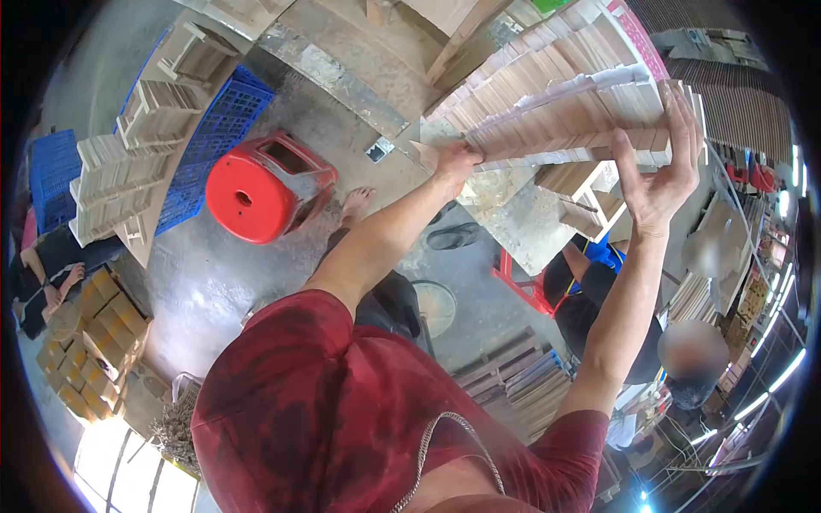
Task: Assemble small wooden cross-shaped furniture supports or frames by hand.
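Both my arms reach forward to a long row of thin wooden pieces (556, 150), at the near edge of a stack of similar rows. My left hand (456, 168) is closed at the row's left end, its fingertips partly hidden. At the right end my right hand (663, 167) grips the row, thumb on the near side and fingers stretched over the end. Behind it lie more packed rows of wooden pieces (556, 81), with pale sheets between some of them.
A red plastic stool (248, 192) stands on the floor to the left. Beyond it are blue crates (201, 145) and a board holding wooden stacks (128, 179). A seated co-worker (590, 299) is close to my right forearm. Cartons (98, 342) are piled at the far left, near another person.
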{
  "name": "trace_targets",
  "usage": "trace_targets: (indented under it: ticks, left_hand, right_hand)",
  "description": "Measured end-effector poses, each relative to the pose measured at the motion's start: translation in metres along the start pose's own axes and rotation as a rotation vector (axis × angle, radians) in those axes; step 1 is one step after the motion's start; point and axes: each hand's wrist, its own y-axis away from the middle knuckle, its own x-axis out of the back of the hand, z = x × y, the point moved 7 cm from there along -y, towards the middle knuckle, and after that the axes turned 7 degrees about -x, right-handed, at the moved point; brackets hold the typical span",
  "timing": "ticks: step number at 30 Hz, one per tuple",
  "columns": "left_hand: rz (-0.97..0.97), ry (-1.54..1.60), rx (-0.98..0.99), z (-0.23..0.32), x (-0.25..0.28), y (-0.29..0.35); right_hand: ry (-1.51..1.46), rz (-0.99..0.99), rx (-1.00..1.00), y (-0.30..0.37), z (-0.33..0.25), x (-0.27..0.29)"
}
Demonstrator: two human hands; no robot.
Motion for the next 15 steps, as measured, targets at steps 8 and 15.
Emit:
trace_targets:
  ticks: [8, 15]
  left_hand:
    - [0.085, -0.079, -0.06, -0.012, 0.0, 0.003]
    - [0.041, -0.166, -0.027, 0.003, -0.007, 0.015]
  right_hand:
    - [0.038, 0.009, 0.039, 0.005, -0.014, 0.002]
    - [0.044, 0.036, 0.048, 0.026, -0.031, 0.006]
